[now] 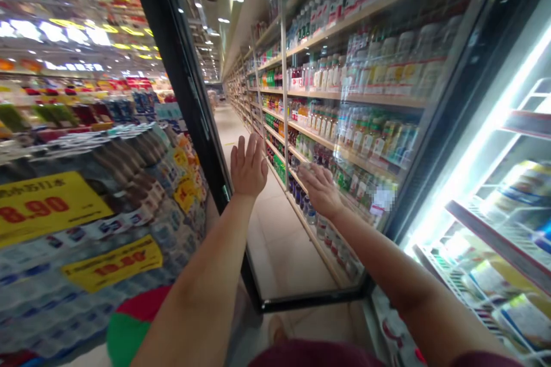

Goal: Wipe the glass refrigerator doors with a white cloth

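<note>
A glass cooler door (316, 301) with a black frame stands swung out in front of me. My left hand (250, 167) is raised with its fingers stretched up, near the frame's left upright, its palm toward the glass. To the right, my right hand (321, 189) lies flat with fingers extended, before the middle of the pane. Both hands look empty. Whether the palms touch the glass or stop just short of it, I cannot tell. A small white label (382, 199) sits low on the right side of the pane.
Lit cooler shelves (495, 235) with packaged goods are on my right. Through the glass show long shelves of bottles (327, 120) beside an aisle floor (275, 241). Stacked bottled packs (129, 166) with yellow price signs (51, 206) stand at left. A red-green round object (129, 327) is below.
</note>
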Tool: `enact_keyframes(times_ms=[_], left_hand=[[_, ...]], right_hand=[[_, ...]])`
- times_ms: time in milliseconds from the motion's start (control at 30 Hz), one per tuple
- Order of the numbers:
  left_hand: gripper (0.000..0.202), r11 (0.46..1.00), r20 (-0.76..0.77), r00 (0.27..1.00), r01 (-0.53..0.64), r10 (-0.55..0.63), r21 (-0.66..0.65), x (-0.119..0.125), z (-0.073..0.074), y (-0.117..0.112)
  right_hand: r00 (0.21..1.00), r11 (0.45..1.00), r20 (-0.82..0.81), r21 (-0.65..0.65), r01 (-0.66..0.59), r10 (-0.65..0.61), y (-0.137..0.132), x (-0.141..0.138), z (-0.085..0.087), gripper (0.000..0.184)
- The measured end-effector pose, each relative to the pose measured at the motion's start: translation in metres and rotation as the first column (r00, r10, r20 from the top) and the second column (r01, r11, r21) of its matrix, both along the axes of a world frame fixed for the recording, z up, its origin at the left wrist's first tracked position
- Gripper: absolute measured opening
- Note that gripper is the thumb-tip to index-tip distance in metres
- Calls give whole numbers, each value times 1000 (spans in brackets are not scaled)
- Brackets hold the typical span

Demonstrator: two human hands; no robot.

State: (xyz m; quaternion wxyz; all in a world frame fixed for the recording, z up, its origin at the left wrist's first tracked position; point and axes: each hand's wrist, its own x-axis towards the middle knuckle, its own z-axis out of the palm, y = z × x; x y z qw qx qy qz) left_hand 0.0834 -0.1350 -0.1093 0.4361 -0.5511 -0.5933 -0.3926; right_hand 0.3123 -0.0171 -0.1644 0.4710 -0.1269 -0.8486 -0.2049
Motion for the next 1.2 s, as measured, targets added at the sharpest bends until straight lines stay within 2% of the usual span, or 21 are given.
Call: enact_keyframes(times_ms=[33,67,133,233,300,367,400,467,500,567,633,700,767,800,867,967,1033,1100,1200], left_hand=[[56,1000,-6,1000,-9,9,0,0,0,0],[56,1000,-10,1000,-17,17,4,-1,0,0],[56,1000,-9,1000,-22,22,13,0,-1,1],[56,1000,-4,1000,-17,17,15,1,-2,2],[56,1000,-9,1000,-19,19,22,1,-2,3],[55,999,-31,999,-24,26,38,0,-2,4],[55,999,-42,999,-27,29,45,0,-2,4],[54,998,-53,998,-31,34,47,-2,-2,4],[54,999,-56,998,-31,33,44,-2,-2,4],[54,998,-68,997,-39,43,50,-1,-2,3],[54,996,-96,994,-53,59,70,0,-2,3],[54,994,-124,989,-71,81,88,1,-2,2],[54,992,-141,985,-84,97,95,2,-1,1],[54,992,-142,985,-85,98,95,2,-1,1],[54,993,-125,988,-76,87,85,2,-1,0],[55,998,-71,996,-43,46,46,2,-1,-1],[54,999,-38,999,-18,19,26,2,-1,-2],[54,1000,-20,1000,-4,4,14,2,-1,-2],[55,1000,-24,1000,-15,16,16,3,-1,-2]], right_hand=[[999,1000,48,21,-16,15,2,4,0,58],[1000,1000,31,27,-6,6,8,11,3,57],[983,998,-174,-9,64,-65,31,34,17,55],[827,988,-541,-115,108,-153,61,60,28,56],[747,980,-638,-173,93,-184,61,58,18,57],[785,975,-589,-205,82,-190,44,41,-3,58],[850,978,-502,-195,70,-161,33,30,-13,59],[967,998,-253,-69,9,-26,14,13,-27,57],[990,1000,-139,-5,-24,23,9,8,-27,56],[997,996,-60,81,-39,44,11,8,-11,53],[978,996,-208,80,31,-14,24,15,19,53],[909,996,-412,23,87,-70,37,21,50,56],[847,996,-525,-8,93,-84,42,19,66,55],[839,996,-539,-9,88,-79,39,15,66,54],[877,998,-477,16,68,-52,27,4,50,54],[960,992,-278,123,9,26,6,-11,14,52],[985,980,-159,195,-29,61,2,-13,6,48],[989,976,-136,218,-25,56,8,-9,20,48],[937,992,-350,117,51,-7,24,-3,66,51]])
